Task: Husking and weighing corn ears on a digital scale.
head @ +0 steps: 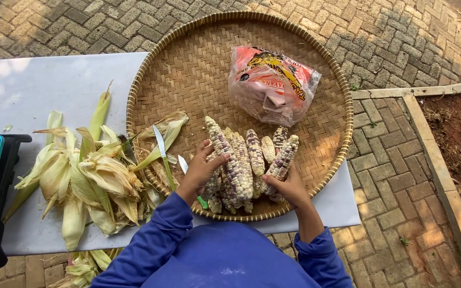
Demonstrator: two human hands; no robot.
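Low in the frame, the left hand (pixel 201 170) and right hand (pixel 289 186) each close on the cobs (pixel 246 160) piled at centre on the tray (pixel 188 69). Husks (pixel 86 176) lie left; a bag (pixel 273 82) sits above.

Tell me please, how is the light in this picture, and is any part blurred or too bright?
Head view: strong sunlight, sharp focus throughout. The white table is nearly washed out at upper left; the plastic bag shows glare. Both hands, left hand and right hand, cast short shadows on the corn cobs. The woven tray bulges slightly from wide-angle distortion.
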